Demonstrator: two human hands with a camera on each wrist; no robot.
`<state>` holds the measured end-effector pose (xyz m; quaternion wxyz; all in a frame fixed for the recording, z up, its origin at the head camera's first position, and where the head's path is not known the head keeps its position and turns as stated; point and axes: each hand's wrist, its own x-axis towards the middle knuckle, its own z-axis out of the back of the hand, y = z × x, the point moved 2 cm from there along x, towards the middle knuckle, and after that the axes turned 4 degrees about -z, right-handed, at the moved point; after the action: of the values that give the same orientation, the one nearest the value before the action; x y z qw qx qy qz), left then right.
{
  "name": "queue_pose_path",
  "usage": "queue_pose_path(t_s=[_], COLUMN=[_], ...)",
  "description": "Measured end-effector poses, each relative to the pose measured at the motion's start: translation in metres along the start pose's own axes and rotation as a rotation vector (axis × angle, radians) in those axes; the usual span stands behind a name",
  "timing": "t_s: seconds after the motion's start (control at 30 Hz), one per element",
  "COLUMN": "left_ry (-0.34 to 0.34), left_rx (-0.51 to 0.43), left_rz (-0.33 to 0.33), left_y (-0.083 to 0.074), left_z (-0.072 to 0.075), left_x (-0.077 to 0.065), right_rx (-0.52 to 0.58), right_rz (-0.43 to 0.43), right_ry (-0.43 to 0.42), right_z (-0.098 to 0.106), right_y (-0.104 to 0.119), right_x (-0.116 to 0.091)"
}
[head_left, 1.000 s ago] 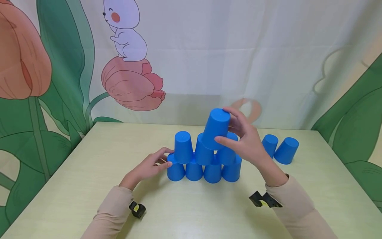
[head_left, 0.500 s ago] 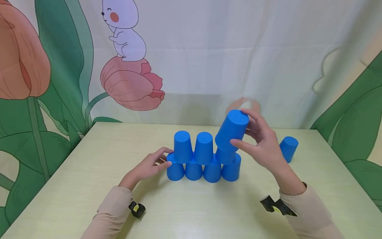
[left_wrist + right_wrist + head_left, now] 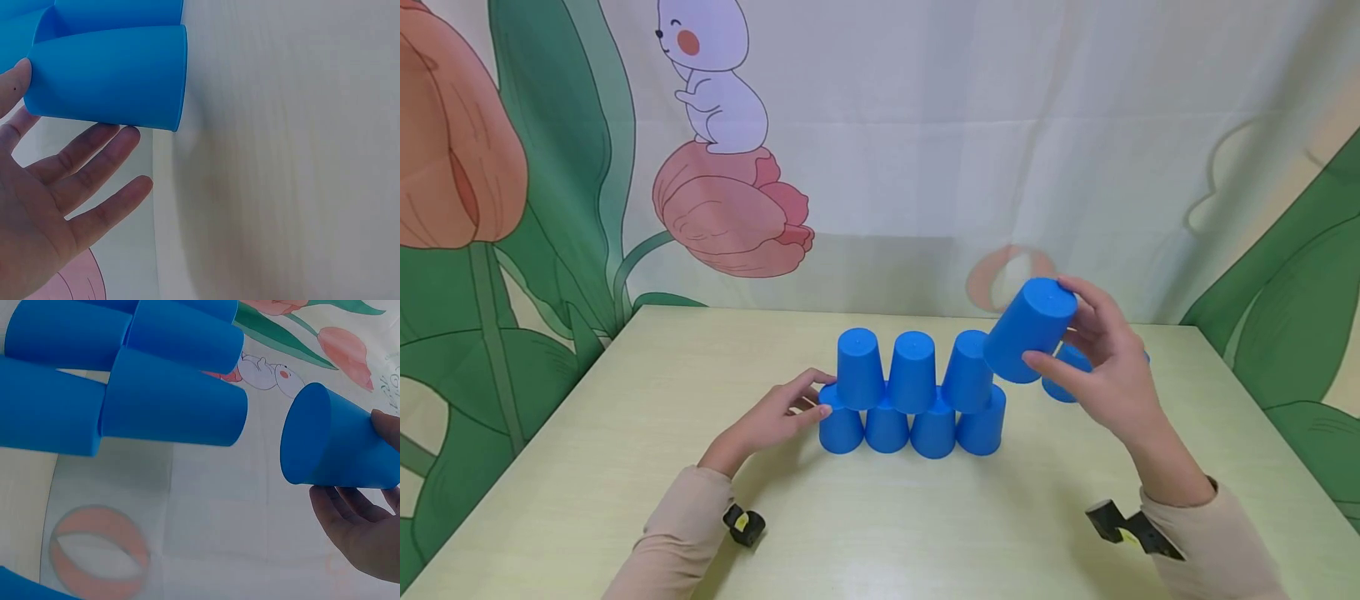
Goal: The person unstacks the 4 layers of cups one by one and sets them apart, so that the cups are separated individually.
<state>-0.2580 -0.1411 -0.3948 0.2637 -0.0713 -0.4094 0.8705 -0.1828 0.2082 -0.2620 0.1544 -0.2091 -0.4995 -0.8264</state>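
My right hand grips a blue plastic cup between thumb and fingers, raised and tilted to the right of the stack. Its open mouth faces the stacked cups in the right wrist view. My left hand touches the leftmost bottom cup, fingers loosely extended. In the left wrist view, the thumb lies at that cup's base edge and fingertips meet its side. Upside-down blue cups form the stack: a bottom row of several, and three upper cups straddling the joints between them.
Behind the right hand, another blue cup stands on the table, partly covered; a further one shows only a sliver of its edge. The light wooden table ends at a printed curtain with flowers and a white animal.
My right hand has carried its cup from above the upper row off to the right, tilting it more; the rightmost upper cup now shows. My left hand has stayed put.
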Motion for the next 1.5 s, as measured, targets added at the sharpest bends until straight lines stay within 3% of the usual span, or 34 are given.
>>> queue_pose_path(t_s=[0.93,1.5], left_ry=[0.008,0.0], left_rx=[0.003,0.007], left_rz=[-0.002,-0.007], left_y=[-0.001,0.002], left_z=[0.0,-0.001], left_x=[0.0,0.001], right_rx=[-0.135,-0.238], right_rz=[-0.072,-0.232], right_ry=[-0.135,-0.194], right_z=[0.049,0.078], right_y=[-0.06,-0.088], right_x=[-0.015,-0.024])
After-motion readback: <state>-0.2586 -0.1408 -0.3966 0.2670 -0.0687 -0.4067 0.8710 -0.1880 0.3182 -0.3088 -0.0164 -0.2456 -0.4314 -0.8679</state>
